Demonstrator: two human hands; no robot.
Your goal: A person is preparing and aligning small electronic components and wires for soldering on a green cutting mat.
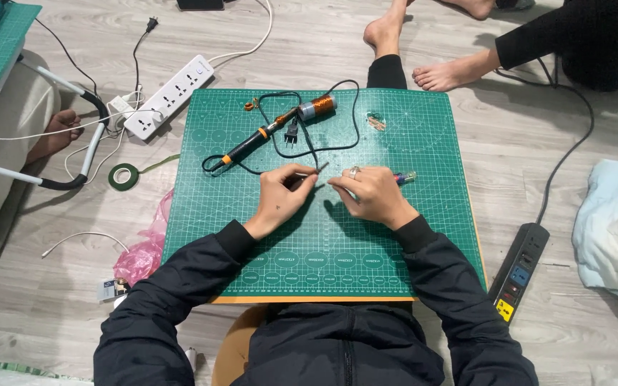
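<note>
pale grey wood-plank floor (323, 50) under soft even light, with a low board (395, 299) on it.

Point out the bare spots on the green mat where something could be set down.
Free: the cutting mat right of the right hand, and its near strip before both wrists. Crowded: the far-left part, with the soldering iron, its cord and the copper coil.

Black long-sleeved jacket with ribbed cuffs and a front zip fills the lower frame (a ring (354, 171) on the right hand (370, 194)).
</note>
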